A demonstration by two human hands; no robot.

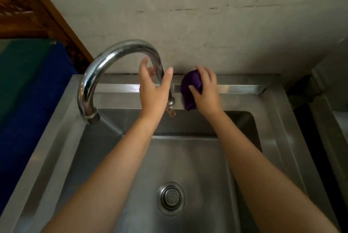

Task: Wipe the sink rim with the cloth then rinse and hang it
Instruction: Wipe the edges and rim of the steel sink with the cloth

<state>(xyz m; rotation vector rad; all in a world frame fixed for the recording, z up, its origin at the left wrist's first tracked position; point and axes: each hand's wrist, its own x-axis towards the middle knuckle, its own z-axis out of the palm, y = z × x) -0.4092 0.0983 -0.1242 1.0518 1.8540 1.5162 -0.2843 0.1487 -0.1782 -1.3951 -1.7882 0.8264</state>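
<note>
Small dark purple cloth (pixel 192 89), bunched into a wad, sits on the far rim of the stainless steel sink (pixel 243 88), right of centre, pressed under my right hand (pixel 204 91), whose fingers curl over it. I judge it soft, light and limp, likely damp and heavier once rinsed; best gripped as a whole bunch, since loose ends will flop. My left hand (pixel 153 89) is spread around the upright stem of the curved chrome tap (pixel 105 61), thumb and fingers apart, not visibly clamped. Basin dry-looking; round drain strainer (pixel 171 198) near me.
</note>
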